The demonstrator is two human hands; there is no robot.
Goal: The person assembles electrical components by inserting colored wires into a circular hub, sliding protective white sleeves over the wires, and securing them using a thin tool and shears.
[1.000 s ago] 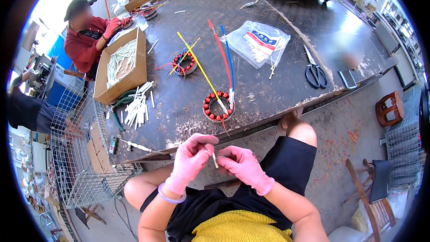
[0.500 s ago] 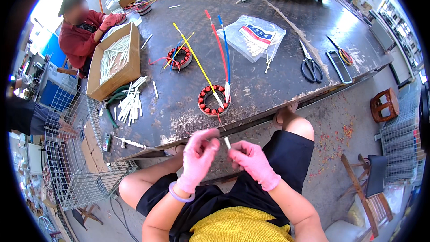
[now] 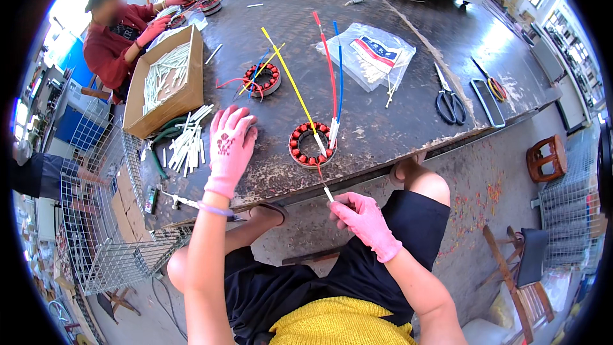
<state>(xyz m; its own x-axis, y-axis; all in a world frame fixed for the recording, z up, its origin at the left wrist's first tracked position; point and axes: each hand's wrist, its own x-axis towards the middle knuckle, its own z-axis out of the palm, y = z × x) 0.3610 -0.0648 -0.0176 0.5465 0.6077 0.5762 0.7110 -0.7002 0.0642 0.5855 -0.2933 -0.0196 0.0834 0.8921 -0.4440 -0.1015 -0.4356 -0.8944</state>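
Observation:
A motor stator (image 3: 313,145), a ring of red coils, lies near the table's front edge. Long yellow, red and blue tubes and white sleeves rise from it. Below the ring, my pink-gloved right hand (image 3: 363,222) pinches a short white sleeve (image 3: 328,194), whose upper end meets a thin red wire coming off the stator. My left hand (image 3: 231,148), also gloved, is over the table just right of a pile of white sleeves (image 3: 189,142). Its fingers are stretched out, and nothing shows in them. A second stator (image 3: 262,81) with wires sits farther back.
A cardboard box (image 3: 195,83) of white sleeves stands left, beside a co-worker (image 3: 115,45) handling another stator. Farther right are a plastic bag (image 3: 370,57), scissors (image 3: 450,105), a phone (image 3: 488,103) and red-handled cutters (image 3: 495,88). A wire basket (image 3: 108,249) is lower left.
My left hand has left the space near my right hand and moved up and left over the table toward the sleeve pile. The right hand's sleeve now meets the stator's red wire.

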